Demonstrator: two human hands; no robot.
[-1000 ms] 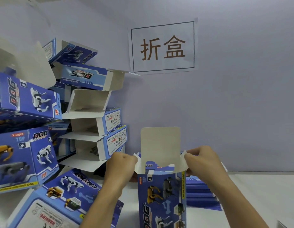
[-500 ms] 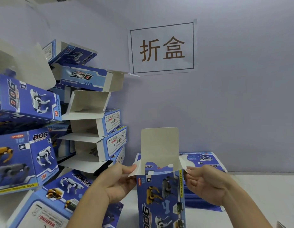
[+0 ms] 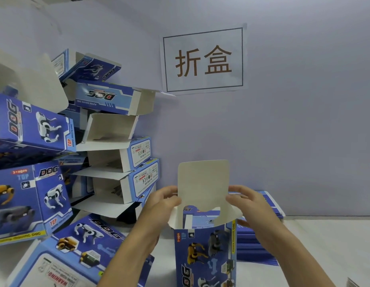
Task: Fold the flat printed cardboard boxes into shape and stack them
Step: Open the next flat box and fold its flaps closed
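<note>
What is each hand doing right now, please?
Left hand: pinching the left edge of the box lid flap.
Right hand: pinching the flap's right edge.

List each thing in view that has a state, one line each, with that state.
Box being folded: upright, top open.
Lid flap: standing up, not tucked.
Left hand: pinching the left side flap.
Right hand: pinching the right side flap.
Folded boxes: piled unevenly at left, several ends open.
Flat boxes: unfolded, stacked behind the right hand.
Wall sign: stuck on, lower left corner lifting.
</note>
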